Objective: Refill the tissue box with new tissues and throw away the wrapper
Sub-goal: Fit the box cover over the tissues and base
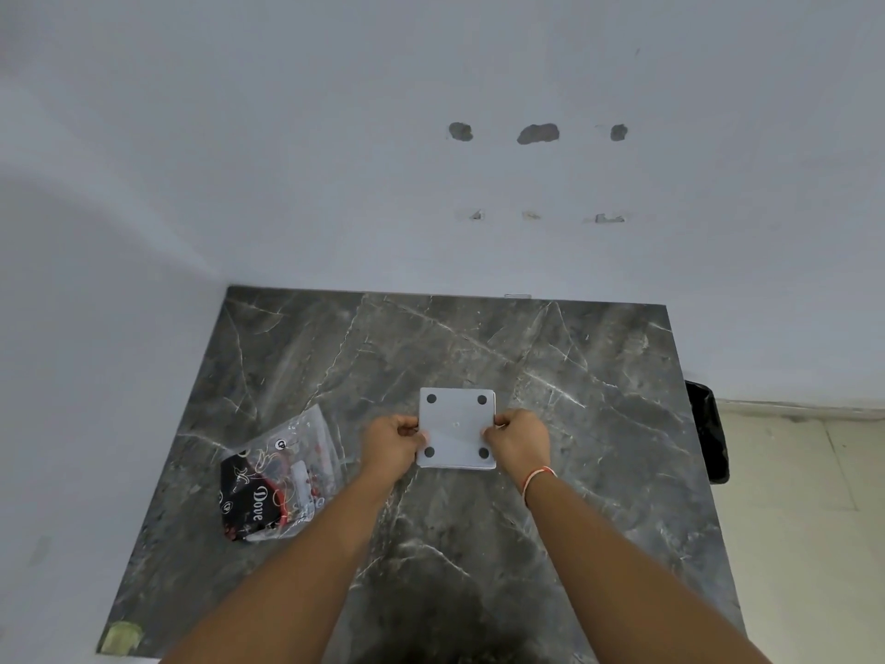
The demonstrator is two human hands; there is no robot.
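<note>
Soft, even, cool light fills the view, moderately bright, with no hard shadows. The wall (431, 88) reads flat grey-blue and darkens toward the upper left corner. A dark shadow pools on the counter (574, 376) at the bottom edge, between the forearms. The wrapper (280, 476) shows faint sheen, no strong glare. Wide-angle bending skews the counter's edges outward. Focus is slightly soft throughout, more so at the frame's margins.

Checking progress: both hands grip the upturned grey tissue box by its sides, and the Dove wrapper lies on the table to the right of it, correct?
Not quite. In the head view the Dove wrapper lies left of the tissue box, not right. The rest holds: left hand and right hand grip its sides.
</note>
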